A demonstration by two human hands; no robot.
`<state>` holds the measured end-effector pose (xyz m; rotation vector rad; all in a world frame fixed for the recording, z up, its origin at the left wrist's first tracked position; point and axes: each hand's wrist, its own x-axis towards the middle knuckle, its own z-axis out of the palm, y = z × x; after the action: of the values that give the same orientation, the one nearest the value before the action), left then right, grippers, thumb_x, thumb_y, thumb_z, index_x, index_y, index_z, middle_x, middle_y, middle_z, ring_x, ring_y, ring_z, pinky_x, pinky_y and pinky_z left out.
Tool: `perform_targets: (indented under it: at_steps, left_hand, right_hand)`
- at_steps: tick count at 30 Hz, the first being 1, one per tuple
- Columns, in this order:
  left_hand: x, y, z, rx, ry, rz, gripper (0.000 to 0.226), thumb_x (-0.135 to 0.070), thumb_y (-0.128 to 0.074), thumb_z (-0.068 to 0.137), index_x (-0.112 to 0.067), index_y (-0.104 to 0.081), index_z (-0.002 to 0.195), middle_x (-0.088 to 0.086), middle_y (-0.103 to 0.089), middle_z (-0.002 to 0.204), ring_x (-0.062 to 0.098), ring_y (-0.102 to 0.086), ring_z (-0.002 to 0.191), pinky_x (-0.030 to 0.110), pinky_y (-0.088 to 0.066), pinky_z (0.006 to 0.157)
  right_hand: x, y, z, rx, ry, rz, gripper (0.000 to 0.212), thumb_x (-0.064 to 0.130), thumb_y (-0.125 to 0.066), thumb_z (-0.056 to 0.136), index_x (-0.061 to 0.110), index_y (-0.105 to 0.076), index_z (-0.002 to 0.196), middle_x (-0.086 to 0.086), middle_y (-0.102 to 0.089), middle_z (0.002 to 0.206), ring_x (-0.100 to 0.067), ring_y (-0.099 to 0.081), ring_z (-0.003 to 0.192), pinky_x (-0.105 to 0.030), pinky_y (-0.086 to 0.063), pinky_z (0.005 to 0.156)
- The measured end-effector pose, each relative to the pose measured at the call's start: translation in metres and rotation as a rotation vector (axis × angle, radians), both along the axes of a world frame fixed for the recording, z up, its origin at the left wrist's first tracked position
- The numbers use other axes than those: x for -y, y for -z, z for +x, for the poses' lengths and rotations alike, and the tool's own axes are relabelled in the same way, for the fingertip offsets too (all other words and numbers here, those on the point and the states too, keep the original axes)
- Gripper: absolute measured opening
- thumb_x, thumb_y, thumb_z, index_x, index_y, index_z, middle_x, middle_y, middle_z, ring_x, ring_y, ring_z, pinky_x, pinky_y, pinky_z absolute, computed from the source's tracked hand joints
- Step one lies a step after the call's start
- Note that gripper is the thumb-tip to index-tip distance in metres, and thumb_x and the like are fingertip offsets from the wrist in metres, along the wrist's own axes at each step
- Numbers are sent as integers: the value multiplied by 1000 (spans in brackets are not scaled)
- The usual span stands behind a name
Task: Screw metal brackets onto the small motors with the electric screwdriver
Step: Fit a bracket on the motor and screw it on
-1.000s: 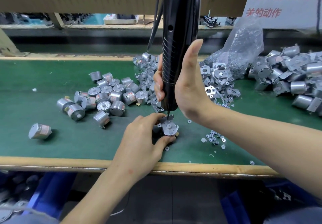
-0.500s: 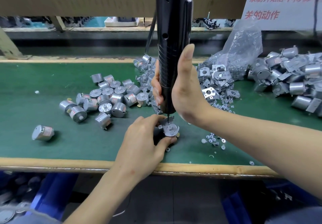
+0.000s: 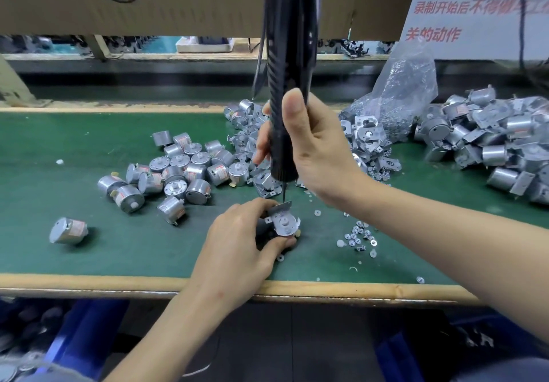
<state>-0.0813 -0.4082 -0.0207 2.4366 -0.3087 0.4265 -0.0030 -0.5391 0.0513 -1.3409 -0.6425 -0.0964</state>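
My left hand (image 3: 237, 245) grips a small silver motor with a metal bracket (image 3: 283, 221) on its top face, held upright on the green bench mat (image 3: 89, 251). My right hand (image 3: 312, 150) is wrapped round the black electric screwdriver (image 3: 286, 84), which hangs upright from above. Its thin bit comes down to the far edge of the bracket, just above my left fingers. Loose screws and washers (image 3: 359, 234) lie on the mat right of the motor.
A cluster of bare motors (image 3: 178, 174) lies left of centre, and one motor (image 3: 68, 230) lies alone at the left. Loose brackets (image 3: 368, 141) spill from a clear plastic bag (image 3: 407, 90). Bracketed motors (image 3: 505, 144) are heaped at the right. The wooden bench edge (image 3: 118, 282) runs along the front.
The screwdriver and my right hand have shifted slightly left, with the bit still on the bracket. My left hand keeps the motor in the same spot.
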Motion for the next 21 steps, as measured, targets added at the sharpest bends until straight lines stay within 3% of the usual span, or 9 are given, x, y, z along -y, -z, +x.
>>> perform_targets:
  at_steps: [3, 5, 8, 11, 13, 16, 19, 21]
  left_hand:
    - [-1, -1, 0, -14, 9, -36, 41, -42, -82, 74, -35, -65, 111, -30, -57, 91, -3, -51, 85, 10, -37, 75]
    - [-1, -1, 0, -19, 11, -51, 42, -41, -83, 73, -36, -65, 111, -27, -57, 88, -5, -50, 81, 8, -36, 74]
    - [0, -3, -3, 9, 28, -30, 44, -37, -85, 73, -33, -66, 112, -32, -53, 83, -2, -49, 79, 12, -37, 73]
    - [1, -7, -6, 43, 46, -31, 44, -32, -85, 73, -29, -66, 112, -34, -54, 89, 0, -50, 82, 16, -38, 76]
    - [0, -8, -6, 86, 44, -60, 44, -22, -86, 72, -27, -66, 111, -34, -55, 93, -5, -50, 84, 9, -36, 78]
    - [1, -10, -4, 173, 28, -80, 54, -12, -88, 70, -24, -64, 116, -36, -53, 95, -11, -49, 87, 2, -34, 80]
    - [0, -14, -3, 231, 1, -47, 54, -41, -76, 77, -23, -59, 124, -32, -52, 103, -5, -49, 93, 7, -34, 87]
    - [-9, -12, 2, 210, -106, 48, 58, -43, -74, 78, -18, -56, 128, -12, -57, 109, 13, -49, 97, 22, -37, 92]
  right_hand:
    - [16, 0, 4, 59, 63, -143, 51, 60, -55, 90, 9, -57, 92, -10, -72, 76, -31, -71, 67, -44, -60, 69]
    - [28, 2, 3, 97, 190, -403, 46, 55, -55, 99, 12, -63, 86, -11, -74, 81, -28, -71, 73, -46, -59, 75]
    - [42, 5, -2, 127, 333, -888, 57, 61, -53, 98, 8, -67, 84, -9, -72, 73, -18, -63, 64, -36, -50, 64]
    - [52, 4, -11, 30, 220, -1250, 65, 72, -49, 92, 12, -73, 83, -9, -74, 70, -18, -66, 58, -27, -52, 56]
    - [57, 3, -19, -140, 2, -1247, 48, 68, -56, 92, 22, -71, 96, -6, -75, 74, -13, -65, 55, -21, -48, 51]
    - [63, 3, -24, -331, -250, -1007, 36, 41, -69, 97, 15, -62, 120, -13, -75, 89, -13, -66, 67, -25, -52, 59]
    - [79, -14, -12, -249, -194, -937, 24, 29, -71, 97, 19, -65, 119, -3, -74, 83, -8, -64, 66, -21, -53, 64]
    - [101, -34, 6, -220, -73, -939, 13, 23, -71, 97, 19, -72, 110, -1, -75, 80, -6, -65, 65, -20, -55, 65]
